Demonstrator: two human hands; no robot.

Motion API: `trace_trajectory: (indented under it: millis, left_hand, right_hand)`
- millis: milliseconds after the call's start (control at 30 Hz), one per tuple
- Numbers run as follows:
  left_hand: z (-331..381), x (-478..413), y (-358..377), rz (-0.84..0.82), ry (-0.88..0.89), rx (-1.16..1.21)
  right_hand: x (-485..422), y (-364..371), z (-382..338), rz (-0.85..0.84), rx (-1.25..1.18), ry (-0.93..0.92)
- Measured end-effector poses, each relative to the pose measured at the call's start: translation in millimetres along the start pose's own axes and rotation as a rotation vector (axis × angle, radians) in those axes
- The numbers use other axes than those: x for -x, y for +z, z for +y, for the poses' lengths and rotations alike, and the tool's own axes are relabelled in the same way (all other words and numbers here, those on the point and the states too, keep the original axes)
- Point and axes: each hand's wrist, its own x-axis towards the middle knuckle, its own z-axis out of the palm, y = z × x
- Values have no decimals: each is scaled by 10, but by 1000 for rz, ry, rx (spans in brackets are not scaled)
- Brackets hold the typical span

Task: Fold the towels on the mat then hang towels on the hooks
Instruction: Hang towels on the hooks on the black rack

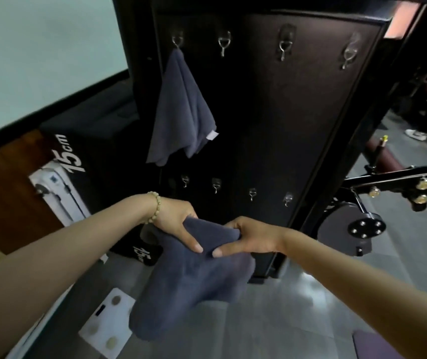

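Both hands hold a folded grey-blue towel (191, 286) in the air in front of a tall dark panel (298, 112), below its lower row of hooks. The left hand (175, 216), with a beaded bracelet (155, 207) at the wrist, pinches the towel's upper left edge. Its thumb lies on the near face and its fingers are curled behind the cloth. The right hand (251, 235) has the same kind of grip on the upper right edge, thumb in front and fingers wrapped over the top. The two thumb tips sit just beside each other on the cloth. The rest of the towel droops down and to the left, above the grey floor (298, 307).

A second towel (181, 110) of the same colour hangs from the upper-left hook (177, 41), with a small white tag showing at its lower right corner. Three more hooks in that upper row are bare: one (224, 44) just beside the hung towel, another (285, 46) further right, and a clear one (349, 51) near the panel's right edge. Four smaller hooks (216, 183) form the lower row, just above the hands.

Left of the panel stands a black block marked "15cm" (85, 141). A white scale (103, 325) lies on the floor under the left forearm. To the right is a black machine frame with brass knobs (393, 180).
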Motion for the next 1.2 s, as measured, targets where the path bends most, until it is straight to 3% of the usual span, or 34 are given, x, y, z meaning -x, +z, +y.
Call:
trace_trajectory:
  millis: [200,433,533,633,900,1000,1200]
  left_hand:
    - [-136,245,-524,121,66,210]
    - [-82,141,-994,534,402,453]
    - [84,92,-1248,620,468,427]
    - [196,18,-1530,658,393,294]
    - [262,-94,-2026,772,336,161]
    - [212,-113,-2237,829,297,-9]
    - [68,-256,-2755,1003,273,-307]
  right_hand:
    - [-115,-548,-406,70,-225,-32]
    - [-119,-1417,-574,235,-278,-100]
    - [-122,-1762,-660,227,-309,-177]
    - [-124,-2022,-798,168,-373,-238]
    - [-287,-2534,-1022,283,37,-350]
    - [-422,-2626,-1103,330,243,-378]
    - [-789,-2775,-1250,693,597,-423]
